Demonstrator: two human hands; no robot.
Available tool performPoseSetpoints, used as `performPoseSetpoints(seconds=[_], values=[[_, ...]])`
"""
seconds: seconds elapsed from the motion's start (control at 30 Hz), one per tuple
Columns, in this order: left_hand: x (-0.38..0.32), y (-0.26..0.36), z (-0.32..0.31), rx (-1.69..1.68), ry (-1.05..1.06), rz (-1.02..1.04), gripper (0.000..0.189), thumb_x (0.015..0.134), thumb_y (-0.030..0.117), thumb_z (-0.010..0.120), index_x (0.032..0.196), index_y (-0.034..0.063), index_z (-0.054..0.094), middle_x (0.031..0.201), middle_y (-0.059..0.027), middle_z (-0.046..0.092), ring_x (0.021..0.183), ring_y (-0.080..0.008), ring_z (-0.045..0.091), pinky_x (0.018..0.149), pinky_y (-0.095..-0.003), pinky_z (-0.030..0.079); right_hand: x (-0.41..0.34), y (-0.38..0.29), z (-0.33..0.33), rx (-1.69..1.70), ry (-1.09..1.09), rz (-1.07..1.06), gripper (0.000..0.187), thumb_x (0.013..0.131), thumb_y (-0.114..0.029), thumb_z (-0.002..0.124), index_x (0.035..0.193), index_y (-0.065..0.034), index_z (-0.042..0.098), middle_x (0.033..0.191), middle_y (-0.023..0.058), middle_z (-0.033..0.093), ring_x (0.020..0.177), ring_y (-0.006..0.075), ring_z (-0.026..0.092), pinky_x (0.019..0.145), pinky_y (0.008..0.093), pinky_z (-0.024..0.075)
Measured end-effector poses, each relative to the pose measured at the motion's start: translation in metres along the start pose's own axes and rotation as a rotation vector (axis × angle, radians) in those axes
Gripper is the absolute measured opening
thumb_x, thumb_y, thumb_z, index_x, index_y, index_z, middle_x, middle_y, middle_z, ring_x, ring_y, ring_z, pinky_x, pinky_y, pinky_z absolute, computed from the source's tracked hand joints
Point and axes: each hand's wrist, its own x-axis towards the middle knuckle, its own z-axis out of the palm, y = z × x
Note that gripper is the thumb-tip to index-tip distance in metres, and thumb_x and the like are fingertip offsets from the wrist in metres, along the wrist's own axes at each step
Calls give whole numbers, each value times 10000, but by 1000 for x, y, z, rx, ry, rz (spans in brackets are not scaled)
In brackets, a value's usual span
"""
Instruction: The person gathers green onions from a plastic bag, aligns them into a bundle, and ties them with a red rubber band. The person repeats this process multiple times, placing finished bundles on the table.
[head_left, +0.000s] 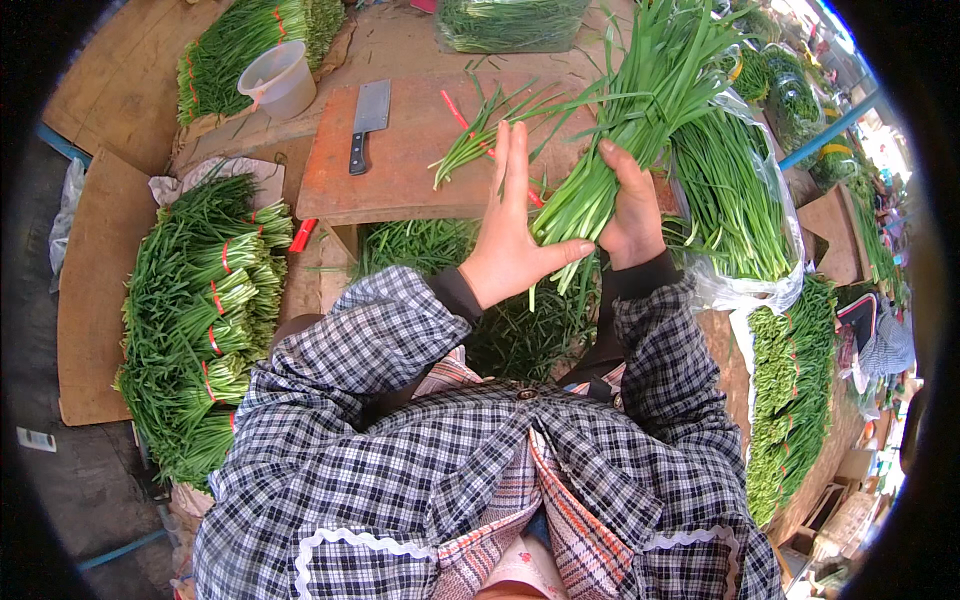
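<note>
A loose bunch of Chinese chives (637, 105) is gripped by my right hand (634, 202), leaves up and away from me, pale stem ends low and to the left. My left hand (510, 229) has its fingers stretched out and its thumb apart, with the palm beside the stems. Whether it touches them I cannot tell. Under the hands is a wooden board (420, 165), on which lie a small loose heap of chives (469, 150), red ties (454, 109) and a cleaver (367, 124) with a black handle.
Red-tied chive bundles are stacked on the left (217, 322), at the back left (232, 52) and on the right (787, 405). A plastic bag of chives (739, 195) stands right of my hands. A plastic tub (281, 79) sits behind the board. Cut leaves (525, 337) lie below its front edge.
</note>
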Motion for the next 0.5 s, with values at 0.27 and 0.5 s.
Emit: performPoseSetpoints(seconds=[0.27, 0.5], values=[[-6, -5, 2, 185, 68, 408, 878, 701, 231, 781, 1437, 346, 317, 1529, -239, -40, 1383, -479, 99, 1070, -583, 206, -3, -1, 11, 16, -62, -117, 234, 855, -92, 605, 1070, -38, 530, 893, 45, 593, 784, 158, 609, 655, 313, 542], [-8, -3, 3, 410, 173, 554, 690, 676, 175, 773, 1279, 397, 521, 1471, -127, 194, 1351, -385, 201, 1045, -587, 246, -9, -4, 20, 0, -59, -141, 266, 856, -101, 610, 1095, -33, 518, 907, 57, 594, 780, 168, 612, 662, 320, 551]])
